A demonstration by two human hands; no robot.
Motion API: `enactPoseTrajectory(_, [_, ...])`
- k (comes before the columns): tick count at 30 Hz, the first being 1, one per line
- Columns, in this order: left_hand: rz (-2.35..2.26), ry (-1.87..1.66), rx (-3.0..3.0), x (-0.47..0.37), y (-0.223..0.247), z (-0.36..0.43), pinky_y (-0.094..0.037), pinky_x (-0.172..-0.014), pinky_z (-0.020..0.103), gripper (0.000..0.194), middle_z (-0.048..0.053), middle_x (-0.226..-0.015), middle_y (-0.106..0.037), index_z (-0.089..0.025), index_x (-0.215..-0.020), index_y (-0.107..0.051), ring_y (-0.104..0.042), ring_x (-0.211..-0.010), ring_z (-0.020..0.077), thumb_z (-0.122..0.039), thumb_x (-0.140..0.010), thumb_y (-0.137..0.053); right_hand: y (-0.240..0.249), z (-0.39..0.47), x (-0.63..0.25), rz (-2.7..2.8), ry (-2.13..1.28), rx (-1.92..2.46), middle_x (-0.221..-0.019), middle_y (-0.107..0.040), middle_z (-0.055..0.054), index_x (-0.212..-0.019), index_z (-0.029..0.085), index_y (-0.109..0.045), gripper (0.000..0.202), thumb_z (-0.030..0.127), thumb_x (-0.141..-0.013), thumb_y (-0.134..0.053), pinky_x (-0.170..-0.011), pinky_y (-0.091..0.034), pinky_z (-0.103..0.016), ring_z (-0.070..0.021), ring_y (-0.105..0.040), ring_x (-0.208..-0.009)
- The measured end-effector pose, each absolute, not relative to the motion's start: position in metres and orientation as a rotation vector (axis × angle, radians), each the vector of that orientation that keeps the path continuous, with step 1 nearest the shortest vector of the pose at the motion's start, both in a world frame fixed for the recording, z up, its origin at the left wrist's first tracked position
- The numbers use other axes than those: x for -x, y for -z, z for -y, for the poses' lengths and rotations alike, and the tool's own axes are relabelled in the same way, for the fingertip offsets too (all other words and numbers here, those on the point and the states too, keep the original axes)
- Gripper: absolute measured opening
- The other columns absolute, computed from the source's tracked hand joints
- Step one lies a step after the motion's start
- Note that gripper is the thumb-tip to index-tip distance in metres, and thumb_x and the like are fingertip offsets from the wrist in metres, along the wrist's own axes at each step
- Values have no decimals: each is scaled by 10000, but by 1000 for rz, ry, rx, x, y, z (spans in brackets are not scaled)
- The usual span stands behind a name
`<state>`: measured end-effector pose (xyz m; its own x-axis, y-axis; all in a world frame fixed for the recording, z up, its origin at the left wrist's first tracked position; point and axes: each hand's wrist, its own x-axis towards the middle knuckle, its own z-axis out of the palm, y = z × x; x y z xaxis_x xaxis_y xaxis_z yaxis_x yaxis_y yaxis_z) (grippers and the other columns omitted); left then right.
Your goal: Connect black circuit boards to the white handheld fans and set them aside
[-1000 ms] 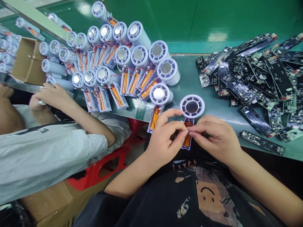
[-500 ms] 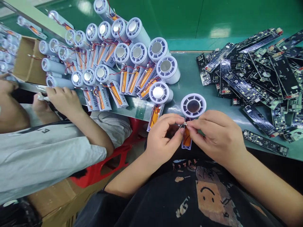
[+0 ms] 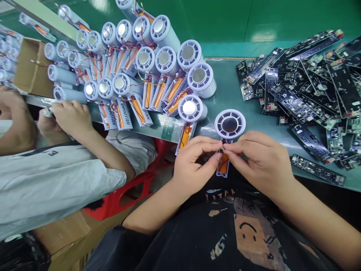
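In front of me is a lilac handheld fan (image 3: 229,124), its round ringed head facing up with a dark disc in the middle. The open handle shows an orange battery (image 3: 223,165) and thin wires. Over the handle, just below the fan head, my left hand (image 3: 194,160) pinches with thumb and forefinger; a thin sliver shows there, too small to name. My right hand (image 3: 258,162) is closed in a pinch against it, fingertips on a small white wire connector (image 3: 222,148). The two hands' fingertips almost touch and partly cover the connector.
Many similar fans (image 3: 165,60) with orange batteries and loose wires stand in rows to the left. A pile of black circuit boards (image 3: 293,101) lies at right. A co-worker's hands (image 3: 72,118) are at far left, near a cardboard box (image 3: 31,67) and red stool (image 3: 121,203).
My fingertips have drawn slightly closer together, covering more of the white connector. The view has shifted a little. The fan stays in front of me.
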<state>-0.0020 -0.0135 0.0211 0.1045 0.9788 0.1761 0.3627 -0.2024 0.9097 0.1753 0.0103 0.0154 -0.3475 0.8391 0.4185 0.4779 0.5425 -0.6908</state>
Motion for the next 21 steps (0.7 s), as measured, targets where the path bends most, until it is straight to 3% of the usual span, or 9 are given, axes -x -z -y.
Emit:
enactPoseTrajectory(6, [-1345, -1082, -1703, 2, -25, 11, -623, -731, 258, 135, 55, -950, -752, -195, -914, -745, -727, -876, 157, -103, -820, -713, -16, -17, -184, 1946, -902, 1060, -774, -731, -12, -849, 229, -746, 108, 168, -880, -662, -599, -539, -267, -140, -677, -705])
enactPoseTrajectory(15, [-1279, -1057, -1657, 1, -23, 11, -606, -708, 274, 176, 68, -986, -721, -211, -998, -747, -700, -870, 164, -147, -844, -689, -10, -20, -181, 1788, -1017, 1189, -707, -674, 2, -807, 228, -744, 77, 178, -840, -696, -553, -472, -255, -123, -606, -635])
enactPoseTrajectory(18, [-1195, -1023, -1552, 4, -21, 11, -602, -751, 311, 213, 89, -1133, -677, -234, -1093, -726, -683, -961, 196, -237, -896, -647, -15, -19, -184, 1723, -935, 1271, -712, -607, 7, -867, 222, -723, 48, 219, -820, -712, -554, -440, -264, -118, -535, -615])
enactPoseTrajectory(21, [-1131, -1032, -1387, 4, -20, 17, -605, -800, 342, 308, 98, -1280, -593, -270, -1195, -670, -659, -1046, 222, -425, -958, -551, -24, -11, -189, 1748, -1030, 1197, -652, -536, 25, -766, 208, -655, 146, 325, -836, -706, -535, -402, -260, -102, -469, -560])
